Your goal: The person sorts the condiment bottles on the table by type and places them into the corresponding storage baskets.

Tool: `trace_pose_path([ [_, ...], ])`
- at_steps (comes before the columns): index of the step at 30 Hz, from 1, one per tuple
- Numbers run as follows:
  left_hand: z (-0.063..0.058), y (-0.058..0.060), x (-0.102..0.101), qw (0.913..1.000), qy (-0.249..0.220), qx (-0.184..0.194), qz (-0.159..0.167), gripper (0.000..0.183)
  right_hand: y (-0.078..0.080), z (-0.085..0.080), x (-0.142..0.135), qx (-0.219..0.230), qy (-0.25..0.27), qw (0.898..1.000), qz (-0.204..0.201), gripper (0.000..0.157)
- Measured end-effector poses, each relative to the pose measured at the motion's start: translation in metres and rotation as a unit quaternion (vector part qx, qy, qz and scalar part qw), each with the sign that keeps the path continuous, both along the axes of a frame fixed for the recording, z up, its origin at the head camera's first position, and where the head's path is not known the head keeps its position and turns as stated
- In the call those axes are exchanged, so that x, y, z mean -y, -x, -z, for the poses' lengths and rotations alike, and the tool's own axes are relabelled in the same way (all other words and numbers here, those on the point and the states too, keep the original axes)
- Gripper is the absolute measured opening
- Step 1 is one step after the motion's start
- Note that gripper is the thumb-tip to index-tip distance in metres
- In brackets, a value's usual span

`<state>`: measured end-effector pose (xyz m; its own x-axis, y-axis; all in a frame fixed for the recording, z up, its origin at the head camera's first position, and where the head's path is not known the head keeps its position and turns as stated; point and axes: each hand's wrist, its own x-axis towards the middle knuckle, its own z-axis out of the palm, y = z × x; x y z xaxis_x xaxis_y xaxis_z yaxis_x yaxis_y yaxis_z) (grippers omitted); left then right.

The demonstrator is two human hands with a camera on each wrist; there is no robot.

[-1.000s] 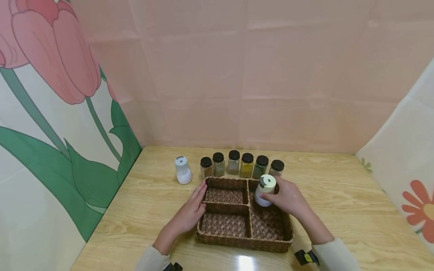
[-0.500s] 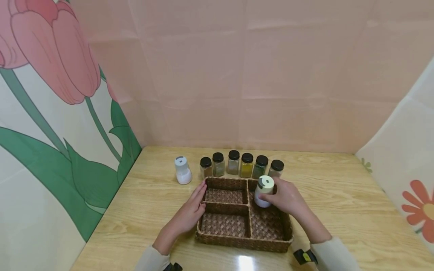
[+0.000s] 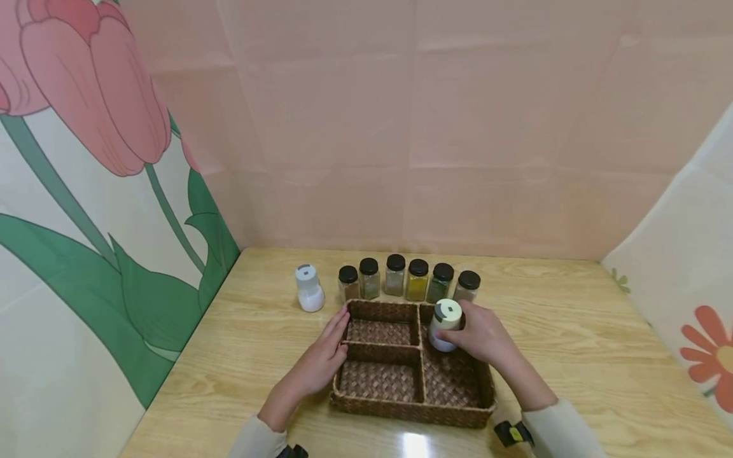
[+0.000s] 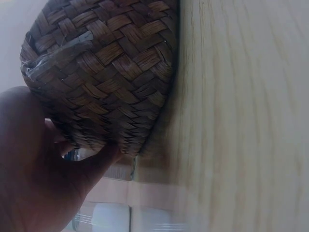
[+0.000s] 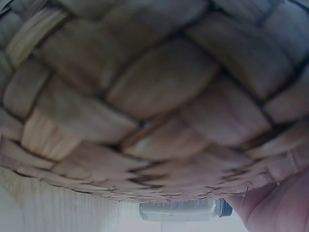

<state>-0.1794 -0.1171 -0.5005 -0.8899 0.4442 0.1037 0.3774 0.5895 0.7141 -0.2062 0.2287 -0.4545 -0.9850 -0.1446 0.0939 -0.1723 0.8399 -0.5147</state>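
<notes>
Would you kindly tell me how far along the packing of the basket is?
Done: nothing; the basket compartments hold no jars. In hand: the right hand lowers a white shaker into the long right compartment; the left hand steadies the rim. Left: six black-lidded jars and another shaker.

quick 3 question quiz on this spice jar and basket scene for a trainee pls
1. True or false: the right hand grips the white shaker over the woven basket.
2. How many black-lidded jars stand in the row behind the basket?
3. What does the left hand touch? A) the basket's left side B) the second white shaker C) a jar

Key: 1 true; 2 six; 3 A
</notes>
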Motion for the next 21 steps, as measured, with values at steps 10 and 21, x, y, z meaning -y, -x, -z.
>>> trace_pose_path([
  [10, 0.0026, 0.0021, 0.0005, 1.0000, 0.002, -0.005, 0.003, 0.064, 0.0016, 0.0019, 0.0031, -0.011, -0.007, 1.000, -0.011, 0.048],
  [21, 0.0024, 0.0026, 0.0004, 1.0000, 0.004, 0.002, 0.001, 0.064, 0.0022, 0.0026, 0.0071, -0.004, -0.018, 1.000, -0.005, 0.047],
])
